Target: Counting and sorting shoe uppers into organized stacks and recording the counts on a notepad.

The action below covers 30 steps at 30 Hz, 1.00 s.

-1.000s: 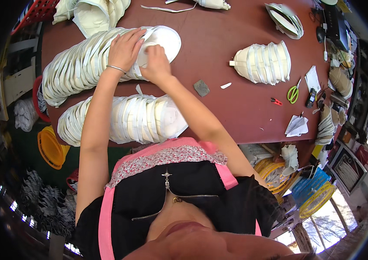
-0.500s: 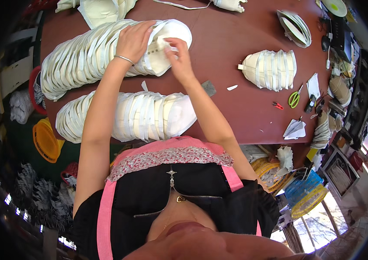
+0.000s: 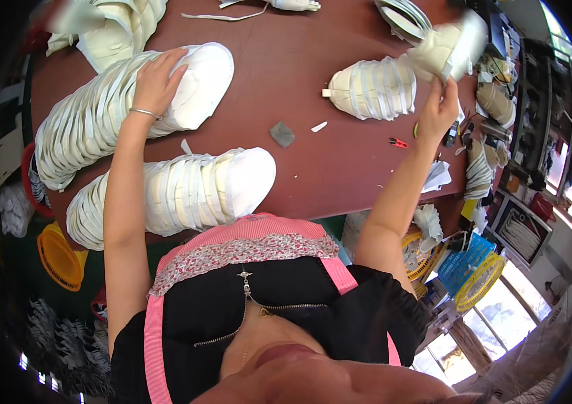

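A long row of nested cream shoe uppers with white edging (image 3: 91, 108) lies at the far left of the table. My left hand (image 3: 159, 81) rests on its right end, fingers stretched over the fabric. At the right, my right hand (image 3: 439, 108) pinches the edge of a single cream shoe upper (image 3: 447, 50), raised above the table and blurred by motion. A short row of uppers (image 3: 377, 87) lies just left of that hand. Closer to me is a second long row (image 3: 192, 185).
On the brown table (image 3: 313, 168) lie a grey square scrap (image 3: 282, 133), a white scrap (image 3: 319, 126) and small red snips (image 3: 398, 143). A stack of curved pieces (image 3: 404, 20) stands far right. Yellow and blue baskets (image 3: 468, 262) sit below the table at right.
My right hand has moved from the long row to the right side, carrying a shoe upper off the row's end. My left hand stays on the row. The whole view has shifted.
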Each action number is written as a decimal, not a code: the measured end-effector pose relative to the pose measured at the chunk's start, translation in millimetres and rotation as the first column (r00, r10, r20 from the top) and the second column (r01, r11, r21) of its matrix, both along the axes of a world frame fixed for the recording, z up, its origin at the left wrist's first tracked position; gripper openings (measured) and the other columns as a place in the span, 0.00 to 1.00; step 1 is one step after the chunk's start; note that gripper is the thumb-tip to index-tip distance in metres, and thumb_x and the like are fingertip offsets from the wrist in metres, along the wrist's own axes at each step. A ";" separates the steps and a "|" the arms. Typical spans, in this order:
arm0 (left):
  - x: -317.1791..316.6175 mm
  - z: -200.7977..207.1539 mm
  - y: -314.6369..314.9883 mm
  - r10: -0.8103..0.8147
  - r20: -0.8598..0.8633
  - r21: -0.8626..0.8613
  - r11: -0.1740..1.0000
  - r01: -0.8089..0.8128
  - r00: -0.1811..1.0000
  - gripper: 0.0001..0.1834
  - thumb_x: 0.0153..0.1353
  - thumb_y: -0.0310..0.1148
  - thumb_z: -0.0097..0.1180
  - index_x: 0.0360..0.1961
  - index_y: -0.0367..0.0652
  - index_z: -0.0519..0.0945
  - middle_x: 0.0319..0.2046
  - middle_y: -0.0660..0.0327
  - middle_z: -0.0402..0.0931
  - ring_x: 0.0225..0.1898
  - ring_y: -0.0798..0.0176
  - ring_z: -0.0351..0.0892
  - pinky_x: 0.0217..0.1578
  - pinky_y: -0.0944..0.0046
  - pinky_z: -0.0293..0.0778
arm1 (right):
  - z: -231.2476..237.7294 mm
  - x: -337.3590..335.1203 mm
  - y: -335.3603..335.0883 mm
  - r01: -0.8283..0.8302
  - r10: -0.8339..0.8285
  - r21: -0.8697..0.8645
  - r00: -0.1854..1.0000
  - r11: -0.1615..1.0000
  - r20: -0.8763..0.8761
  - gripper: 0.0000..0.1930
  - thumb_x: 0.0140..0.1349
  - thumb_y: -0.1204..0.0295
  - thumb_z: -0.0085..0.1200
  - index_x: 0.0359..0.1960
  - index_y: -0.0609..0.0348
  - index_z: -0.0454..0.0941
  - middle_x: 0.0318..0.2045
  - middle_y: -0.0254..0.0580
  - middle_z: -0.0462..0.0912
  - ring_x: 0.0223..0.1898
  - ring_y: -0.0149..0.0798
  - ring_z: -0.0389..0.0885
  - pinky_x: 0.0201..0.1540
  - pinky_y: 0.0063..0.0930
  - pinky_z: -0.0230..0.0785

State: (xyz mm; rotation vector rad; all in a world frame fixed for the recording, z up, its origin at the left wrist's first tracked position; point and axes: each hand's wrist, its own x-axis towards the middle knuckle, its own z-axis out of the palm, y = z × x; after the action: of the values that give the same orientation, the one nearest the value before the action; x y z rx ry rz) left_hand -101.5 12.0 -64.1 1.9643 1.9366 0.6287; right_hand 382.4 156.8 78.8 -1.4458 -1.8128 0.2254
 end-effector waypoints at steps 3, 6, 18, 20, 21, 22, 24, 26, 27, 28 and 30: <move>3.9 1.9 -0.4 -0.013 -0.038 -0.108 0.994 0.009 0.999 0.23 0.71 0.47 0.47 0.62 0.51 0.74 0.63 0.59 0.71 0.66 0.54 0.67 0.67 0.39 0.53 | -67.4 113.8 67.0 0.111 -0.123 0.062 0.962 0.992 0.244 0.14 0.68 0.75 0.52 0.52 0.67 0.79 0.45 0.53 0.85 0.47 0.45 0.83 0.53 0.32 0.70; 12.5 9.3 -4.6 0.001 -0.442 -0.047 0.999 -0.025 0.897 0.26 0.70 0.52 0.46 0.65 0.54 0.71 0.67 0.59 0.66 0.69 0.54 0.62 0.70 0.36 0.45 | -120.0 158.3 85.7 0.039 -0.060 -0.538 0.998 0.842 -0.022 0.18 0.67 0.70 0.56 0.55 0.66 0.79 0.44 0.46 0.84 0.46 0.36 0.80 0.51 0.28 0.70; 5.0 -3.8 -15.7 0.195 -0.314 -0.037 0.975 -0.217 0.929 0.25 0.69 0.57 0.47 0.63 0.63 0.75 0.60 0.62 0.73 0.64 0.55 0.68 0.67 0.38 0.48 | -174.8 -285.9 -134.9 -0.542 0.506 -0.441 0.837 0.716 -0.207 0.25 0.49 0.62 0.71 0.44 0.60 0.75 0.43 0.51 0.74 0.50 0.53 0.72 0.53 0.43 0.70; 5.0 -0.7 -10.8 0.180 -0.299 -0.038 0.979 -0.201 0.937 0.25 0.69 0.56 0.46 0.62 0.62 0.75 0.60 0.62 0.74 0.63 0.55 0.69 0.67 0.39 0.48 | -196.4 -317.4 -134.4 -0.556 0.538 -0.342 0.828 0.757 -0.157 0.25 0.49 0.63 0.71 0.44 0.62 0.74 0.42 0.54 0.74 0.49 0.54 0.73 0.50 0.43 0.71; 5.4 0.6 -10.9 0.168 -0.278 -0.039 0.982 -0.186 0.946 0.25 0.69 0.56 0.46 0.62 0.62 0.75 0.59 0.63 0.74 0.63 0.55 0.69 0.67 0.39 0.49 | -201.4 -323.7 -134.0 -0.570 0.565 -0.301 0.818 0.765 -0.111 0.24 0.50 0.64 0.70 0.44 0.63 0.74 0.41 0.54 0.75 0.47 0.52 0.76 0.48 0.42 0.73; 0.2 -3.8 -15.8 0.183 -0.292 -0.006 0.981 -0.193 0.939 0.24 0.69 0.55 0.45 0.61 0.62 0.76 0.57 0.65 0.75 0.61 0.56 0.70 0.66 0.39 0.50 | -202.7 -327.6 -136.1 -0.580 0.575 -0.304 0.810 0.756 -0.115 0.24 0.50 0.64 0.70 0.44 0.63 0.74 0.41 0.54 0.75 0.47 0.52 0.76 0.48 0.42 0.73; -7.2 -7.2 -16.8 0.189 -0.285 0.002 0.980 -0.197 0.940 0.23 0.70 0.55 0.45 0.61 0.62 0.76 0.57 0.65 0.75 0.61 0.57 0.70 0.66 0.39 0.50 | -203.4 -316.5 -127.1 -0.705 0.344 -0.534 0.701 0.467 -0.625 0.18 0.56 0.70 0.64 0.44 0.65 0.73 0.41 0.51 0.79 0.42 0.46 0.81 0.42 0.36 0.75; -4.4 -5.8 -12.9 0.189 -0.316 0.041 0.982 -0.185 0.930 0.22 0.71 0.53 0.43 0.60 0.62 0.76 0.56 0.65 0.76 0.60 0.59 0.71 0.65 0.39 0.51 | -222.3 -298.8 -116.4 -0.784 -0.105 -0.488 0.488 0.382 -0.866 0.11 0.63 0.77 0.56 0.46 0.62 0.73 0.40 0.46 0.82 0.40 0.39 0.82 0.42 0.31 0.78; -2.9 -7.4 -15.9 0.201 -0.307 0.036 0.979 -0.200 0.930 0.22 0.71 0.53 0.43 0.60 0.62 0.76 0.56 0.65 0.76 0.60 0.59 0.71 0.65 0.39 0.51 | -221.9 -288.8 -111.9 -0.818 -0.338 -0.457 0.346 0.348 -0.875 0.10 0.65 0.77 0.54 0.47 0.61 0.73 0.41 0.46 0.82 0.41 0.38 0.82 0.43 0.31 0.79; -3.1 -9.1 -15.4 0.209 -0.320 0.042 0.977 -0.207 0.924 0.22 0.71 0.53 0.43 0.60 0.62 0.77 0.56 0.65 0.76 0.60 0.59 0.71 0.65 0.39 0.51 | -219.9 -282.9 -110.4 -0.804 -0.365 -0.481 0.355 0.351 -0.861 0.11 0.66 0.75 0.54 0.49 0.59 0.72 0.41 0.48 0.82 0.41 0.37 0.82 0.44 0.32 0.81; -2.1 -11.0 -12.4 0.222 -0.329 0.051 0.975 -0.217 0.918 0.22 0.71 0.53 0.43 0.60 0.62 0.77 0.56 0.65 0.76 0.60 0.59 0.71 0.65 0.39 0.50 | -216.5 -278.6 -107.8 -0.804 -0.357 -0.475 0.352 0.359 -0.865 0.11 0.66 0.74 0.55 0.48 0.59 0.73 0.43 0.48 0.81 0.43 0.38 0.81 0.46 0.34 0.79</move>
State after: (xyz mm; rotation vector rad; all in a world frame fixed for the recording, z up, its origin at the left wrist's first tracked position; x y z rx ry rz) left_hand -103.6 -0.4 -75.1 1.9802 2.3858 0.3776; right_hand 103.8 49.0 -137.8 -1.0322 -0.7559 2.1607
